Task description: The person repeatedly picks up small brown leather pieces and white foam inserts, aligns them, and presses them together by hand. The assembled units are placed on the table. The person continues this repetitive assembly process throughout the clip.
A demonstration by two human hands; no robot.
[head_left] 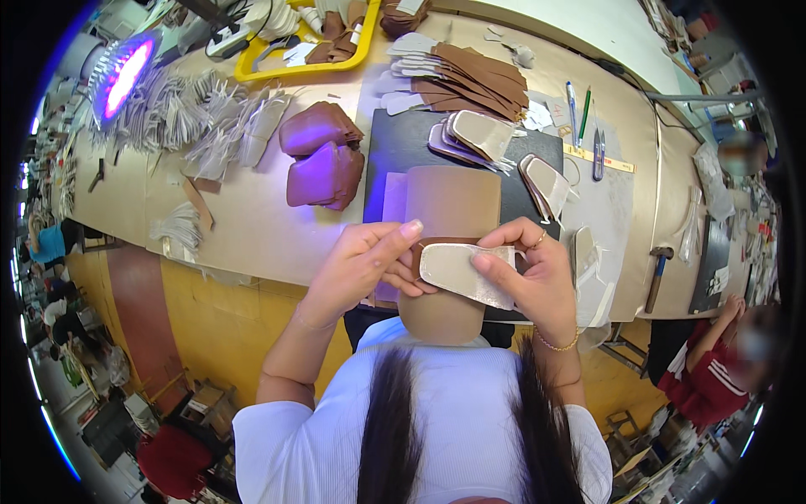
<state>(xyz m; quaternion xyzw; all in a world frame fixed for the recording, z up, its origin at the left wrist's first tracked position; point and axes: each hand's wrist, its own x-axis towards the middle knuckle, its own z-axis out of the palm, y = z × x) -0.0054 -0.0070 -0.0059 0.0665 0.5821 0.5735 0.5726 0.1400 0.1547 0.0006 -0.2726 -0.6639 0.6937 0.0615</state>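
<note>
Lining up, seemingly: the right fingers pinched the pale panel over brown leather; whether the left fingers gripped was unclear! Next called for even pressing.

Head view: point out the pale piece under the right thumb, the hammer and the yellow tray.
Pale piece [457, 270], head view: middle of its face.
Hammer [657, 279], head view: its handle.
Yellow tray [306, 70], head view: its near rim.

Forearms converging; right fingers pinching, left fingers curled.
</note>
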